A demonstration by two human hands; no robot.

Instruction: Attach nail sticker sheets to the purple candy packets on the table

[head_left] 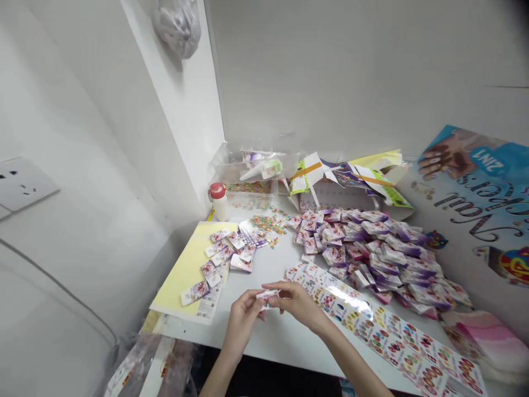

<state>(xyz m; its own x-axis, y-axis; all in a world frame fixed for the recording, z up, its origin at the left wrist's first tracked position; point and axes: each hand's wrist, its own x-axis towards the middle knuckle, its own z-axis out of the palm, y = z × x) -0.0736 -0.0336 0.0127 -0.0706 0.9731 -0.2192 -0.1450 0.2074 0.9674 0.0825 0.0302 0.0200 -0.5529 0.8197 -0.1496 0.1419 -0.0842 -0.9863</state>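
Note:
My left hand (243, 318) and my right hand (296, 301) meet over the near middle of the white table (273, 336). Both pinch one small white packet (266, 295) between the fingertips, held just above the tabletop. A few purple and white packets (225, 255) lie in a loose row to the left, partly on a yellow sheet (185, 270). A long strip of coloured sticker cards (384, 331) runs along the table to the right of my right hand.
A big heap of purple packets (372, 248) fills the right side. Small coloured beads (268, 225) lie scattered behind. A red-capped bottle (219, 201) and clear plastic boxes (252, 171) stand at the back. A blue poster (483, 187) leans on the right wall. A wall socket (22, 184) sits left.

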